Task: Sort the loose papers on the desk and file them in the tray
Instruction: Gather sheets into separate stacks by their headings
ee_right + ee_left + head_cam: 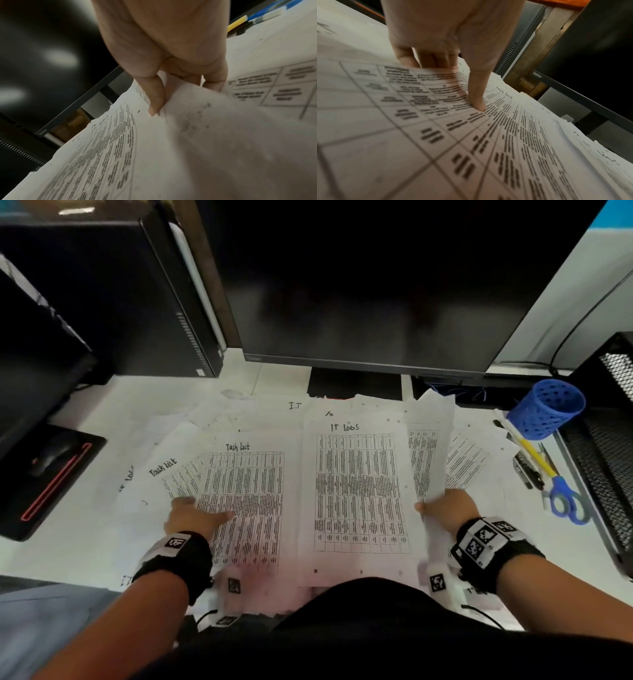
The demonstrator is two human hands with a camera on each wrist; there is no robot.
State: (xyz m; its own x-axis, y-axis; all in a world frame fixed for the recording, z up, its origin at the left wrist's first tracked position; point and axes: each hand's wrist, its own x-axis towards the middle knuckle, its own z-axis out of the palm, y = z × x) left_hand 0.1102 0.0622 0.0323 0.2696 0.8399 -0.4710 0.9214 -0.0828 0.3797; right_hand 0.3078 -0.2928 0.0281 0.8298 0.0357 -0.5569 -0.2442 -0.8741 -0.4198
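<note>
Printed table sheets lie overlapping across the white desk. My left hand (197,515) (452,81) pinches the left edge of a "Task List" sheet (246,491) (471,135), thumb on top and fingers under it. Right of it lies an "IT Logs" sheet (356,491). My right hand (442,506) (183,94) pinches the lower edge of another table sheet (428,446) (205,135), which is lifted and curled just right of the "IT Logs" sheet. The black mesh tray (613,422) stands at the desk's right edge.
A dark monitor (376,285) and its stand rise behind the papers, with a black computer tower (102,285) at the back left. A mouse on a black pad (51,460) sits left. A tipped blue pen cup (544,409), pens (534,453) and blue scissors (565,501) lie right.
</note>
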